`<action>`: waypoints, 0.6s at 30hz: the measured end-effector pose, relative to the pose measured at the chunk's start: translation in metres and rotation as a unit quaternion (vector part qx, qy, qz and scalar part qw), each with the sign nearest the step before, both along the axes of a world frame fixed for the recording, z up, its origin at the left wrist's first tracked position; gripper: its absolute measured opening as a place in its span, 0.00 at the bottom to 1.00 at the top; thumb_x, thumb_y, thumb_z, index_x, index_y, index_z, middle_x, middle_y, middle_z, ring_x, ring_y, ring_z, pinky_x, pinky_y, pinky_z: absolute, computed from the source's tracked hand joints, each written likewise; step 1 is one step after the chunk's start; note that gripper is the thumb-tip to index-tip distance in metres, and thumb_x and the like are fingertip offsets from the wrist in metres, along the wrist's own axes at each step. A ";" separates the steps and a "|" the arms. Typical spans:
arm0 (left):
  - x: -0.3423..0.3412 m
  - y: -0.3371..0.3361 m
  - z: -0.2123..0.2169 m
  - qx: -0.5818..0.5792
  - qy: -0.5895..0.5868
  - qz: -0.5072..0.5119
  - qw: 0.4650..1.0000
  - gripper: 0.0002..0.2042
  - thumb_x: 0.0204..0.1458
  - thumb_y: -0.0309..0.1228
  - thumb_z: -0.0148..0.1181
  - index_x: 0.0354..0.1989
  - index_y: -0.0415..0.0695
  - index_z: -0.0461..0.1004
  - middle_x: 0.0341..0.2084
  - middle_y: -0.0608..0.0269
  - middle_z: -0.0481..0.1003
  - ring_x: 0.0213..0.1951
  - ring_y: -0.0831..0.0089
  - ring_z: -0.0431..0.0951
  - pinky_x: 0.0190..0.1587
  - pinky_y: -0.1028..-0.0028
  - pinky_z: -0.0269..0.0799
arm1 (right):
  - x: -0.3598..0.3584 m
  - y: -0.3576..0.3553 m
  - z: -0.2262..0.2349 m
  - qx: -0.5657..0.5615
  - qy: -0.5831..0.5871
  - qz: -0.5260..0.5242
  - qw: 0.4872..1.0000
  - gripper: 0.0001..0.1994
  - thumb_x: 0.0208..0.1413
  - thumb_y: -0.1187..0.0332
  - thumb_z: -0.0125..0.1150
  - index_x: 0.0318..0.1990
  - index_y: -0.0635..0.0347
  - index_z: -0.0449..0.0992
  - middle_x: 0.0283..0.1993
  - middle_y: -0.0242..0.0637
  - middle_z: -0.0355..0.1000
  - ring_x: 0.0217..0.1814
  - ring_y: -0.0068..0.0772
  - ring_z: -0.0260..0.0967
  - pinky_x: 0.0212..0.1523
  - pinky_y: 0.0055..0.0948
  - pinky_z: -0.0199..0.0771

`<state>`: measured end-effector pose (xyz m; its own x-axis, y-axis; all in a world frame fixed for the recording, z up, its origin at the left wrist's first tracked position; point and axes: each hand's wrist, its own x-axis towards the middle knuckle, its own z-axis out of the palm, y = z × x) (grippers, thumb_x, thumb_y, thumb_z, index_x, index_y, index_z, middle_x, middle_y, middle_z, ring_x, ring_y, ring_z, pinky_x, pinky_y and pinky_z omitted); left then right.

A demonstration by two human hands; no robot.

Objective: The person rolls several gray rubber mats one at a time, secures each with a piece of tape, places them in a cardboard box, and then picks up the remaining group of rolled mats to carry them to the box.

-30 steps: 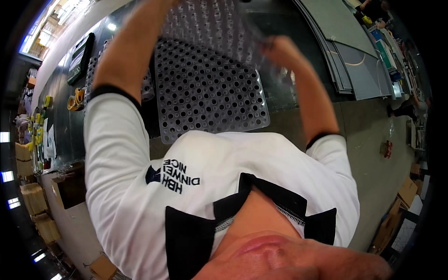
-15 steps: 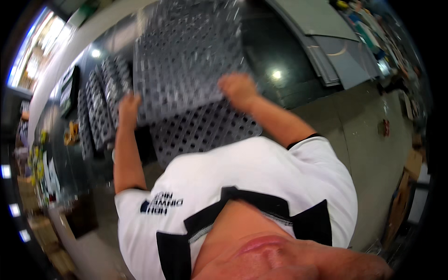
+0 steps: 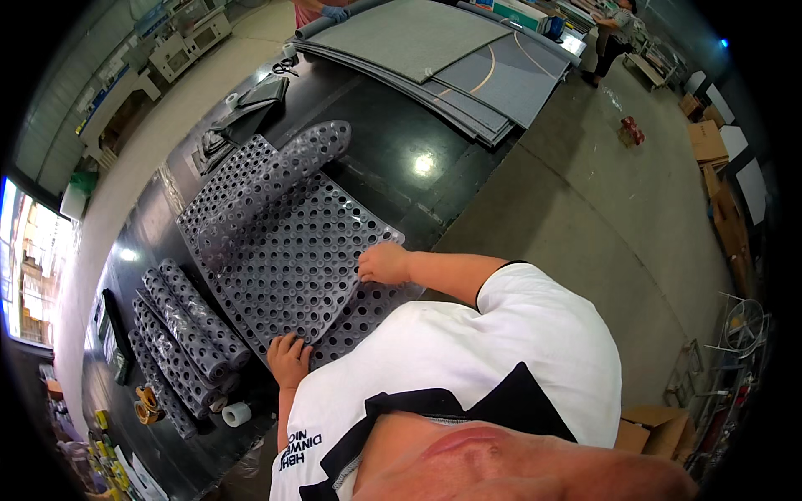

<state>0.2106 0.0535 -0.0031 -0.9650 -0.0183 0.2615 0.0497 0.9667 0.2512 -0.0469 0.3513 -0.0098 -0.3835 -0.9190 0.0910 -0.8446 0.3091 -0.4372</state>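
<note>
Grey mat point(image 3: 288, 249) is apparently being squared over lower mat point(image 3: 374, 310), pinched by right hand point(image 3: 385, 263), four o'clock; left hand point(image 3: 290, 360), six o'clock, grip unclear; edge-matching is seemingly being required

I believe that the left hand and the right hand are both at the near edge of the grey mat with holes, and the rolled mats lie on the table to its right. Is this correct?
One correction: the head view shows the rolled mats to its left. The left hand and right hand are both at the near edge of the grey mat with holes.
</note>
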 end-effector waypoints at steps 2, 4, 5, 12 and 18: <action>-0.001 -0.012 -0.004 0.052 -0.012 -0.008 0.999 0.09 0.47 0.31 0.67 0.36 0.43 0.81 0.39 0.57 0.80 0.43 0.54 0.77 0.47 0.60 0.71 | -0.001 -0.012 0.023 0.047 0.009 -0.034 0.998 0.10 0.60 0.57 0.55 0.38 0.46 0.81 0.41 0.29 0.76 0.44 0.39 0.75 0.41 0.43 0.76; -0.008 0.007 0.021 0.076 -0.045 0.144 0.986 0.08 0.55 0.34 0.60 0.36 0.44 0.81 0.33 0.55 0.80 0.36 0.53 0.79 0.40 0.61 0.74 | -0.006 -0.018 0.038 0.063 -0.015 -0.070 0.995 0.12 0.60 0.54 0.54 0.37 0.47 0.81 0.42 0.30 0.76 0.44 0.40 0.76 0.41 0.43 0.76; -0.015 0.011 0.030 0.078 -0.066 0.201 0.974 0.10 0.58 0.36 0.58 0.38 0.45 0.81 0.34 0.55 0.80 0.36 0.53 0.79 0.40 0.60 0.74 | -0.008 -0.022 0.047 0.071 -0.027 -0.086 0.993 0.13 0.60 0.53 0.54 0.37 0.47 0.81 0.43 0.30 0.76 0.44 0.40 0.76 0.41 0.43 0.76; -0.041 -0.015 -0.009 0.099 -0.097 0.316 0.939 0.15 0.52 0.45 0.63 0.43 0.51 0.82 0.32 0.59 0.82 0.41 0.57 0.81 0.44 0.58 0.74 | -0.021 -0.036 0.010 -0.094 0.164 -0.031 0.981 0.13 0.53 0.59 0.61 0.46 0.46 0.79 0.46 0.31 0.73 0.54 0.36 0.70 0.55 0.41 0.65; -0.049 -0.010 -0.012 -0.014 0.046 0.193 0.980 0.06 0.40 0.38 0.67 0.27 0.55 0.84 0.30 0.65 0.78 0.38 0.62 0.78 0.41 0.60 0.72 | -0.011 -0.010 0.003 -0.147 0.235 0.059 0.959 0.20 0.41 0.65 0.70 0.46 0.47 0.79 0.46 0.27 0.70 0.56 0.33 0.65 0.56 0.39 0.62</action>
<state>0.1614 0.0432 -0.0151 -0.8602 -0.3684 0.3526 -0.2991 0.9245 0.2364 -0.0584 0.3415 -0.0068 -0.1322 -0.8610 0.4911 -0.9911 0.1215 -0.0538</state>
